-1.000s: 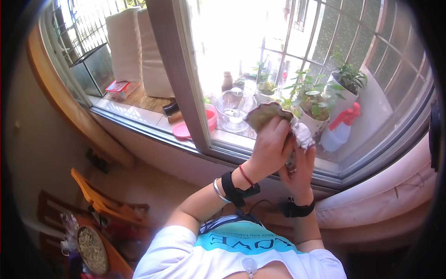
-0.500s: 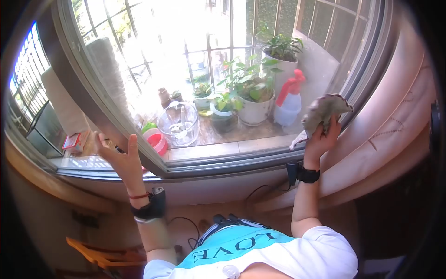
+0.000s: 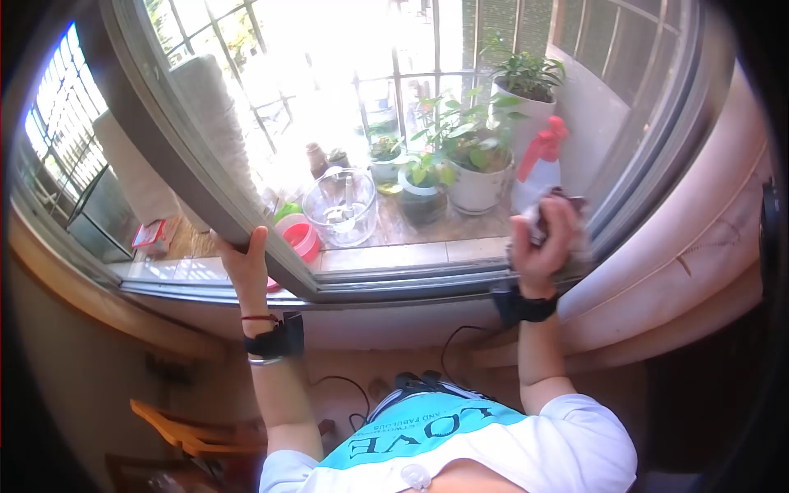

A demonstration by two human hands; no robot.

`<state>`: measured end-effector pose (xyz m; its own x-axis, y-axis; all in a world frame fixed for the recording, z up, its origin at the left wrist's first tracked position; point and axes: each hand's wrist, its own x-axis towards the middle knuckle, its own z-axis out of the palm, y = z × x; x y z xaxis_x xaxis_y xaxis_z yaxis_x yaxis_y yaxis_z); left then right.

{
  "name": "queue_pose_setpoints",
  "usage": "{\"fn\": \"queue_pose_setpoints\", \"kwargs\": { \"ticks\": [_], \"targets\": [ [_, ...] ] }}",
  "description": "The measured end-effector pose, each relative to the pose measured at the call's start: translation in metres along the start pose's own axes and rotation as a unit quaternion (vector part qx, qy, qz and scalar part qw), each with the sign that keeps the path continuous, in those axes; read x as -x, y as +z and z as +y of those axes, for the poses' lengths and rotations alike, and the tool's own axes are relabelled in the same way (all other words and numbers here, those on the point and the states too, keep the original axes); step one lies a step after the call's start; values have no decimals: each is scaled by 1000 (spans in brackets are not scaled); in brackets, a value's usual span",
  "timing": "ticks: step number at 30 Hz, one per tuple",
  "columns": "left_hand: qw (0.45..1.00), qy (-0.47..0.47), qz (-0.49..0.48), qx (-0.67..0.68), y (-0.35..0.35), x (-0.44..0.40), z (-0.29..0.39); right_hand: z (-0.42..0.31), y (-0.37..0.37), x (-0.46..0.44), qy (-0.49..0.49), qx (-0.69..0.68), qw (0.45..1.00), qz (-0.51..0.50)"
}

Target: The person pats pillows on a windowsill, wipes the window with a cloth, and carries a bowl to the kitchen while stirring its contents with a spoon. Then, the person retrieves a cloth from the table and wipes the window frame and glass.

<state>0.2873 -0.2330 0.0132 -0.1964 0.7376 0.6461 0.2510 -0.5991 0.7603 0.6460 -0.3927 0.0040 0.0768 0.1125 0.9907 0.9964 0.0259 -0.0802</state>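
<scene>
My left hand (image 3: 244,261) grips the edge of the sliding window frame (image 3: 193,185), its thumb on the near side and its other fingers partly hidden behind the frame. Over at the right, my right hand (image 3: 546,246) holds a crumpled grey cloth (image 3: 579,242) against the window's right part, with fingers bent around it. The cloth and fingers are somewhat blurred. Just behind the cloth stands a spray bottle (image 3: 538,168) with a red top, beyond the window sill (image 3: 411,279).
Potted plants (image 3: 479,187), a clear round container (image 3: 339,209) and a pink bowl (image 3: 302,240) stand beyond the sill. A glass tank (image 3: 103,215) is at the left. A pink curtain (image 3: 682,263) hangs at the right; an orange chair (image 3: 185,431) is lower left.
Both hands held the cloth together earlier; then they parted. The left hand has moved onto the window frame, and the right hand carried the cloth right, then slightly down.
</scene>
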Motion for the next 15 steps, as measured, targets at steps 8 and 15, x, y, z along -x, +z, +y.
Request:
{"fn": "queue_pose_setpoints", "kwargs": {
  "ticks": [8, 15],
  "targets": [
    [998, -15, -10, 57, 3, 3, -1, 37, -7, 43, 306, -39, 943, 122],
    [999, -13, -14, -42, 1, 4, 17, -64, 23, 60, 277, -202, 938, -59]
  ]
}}
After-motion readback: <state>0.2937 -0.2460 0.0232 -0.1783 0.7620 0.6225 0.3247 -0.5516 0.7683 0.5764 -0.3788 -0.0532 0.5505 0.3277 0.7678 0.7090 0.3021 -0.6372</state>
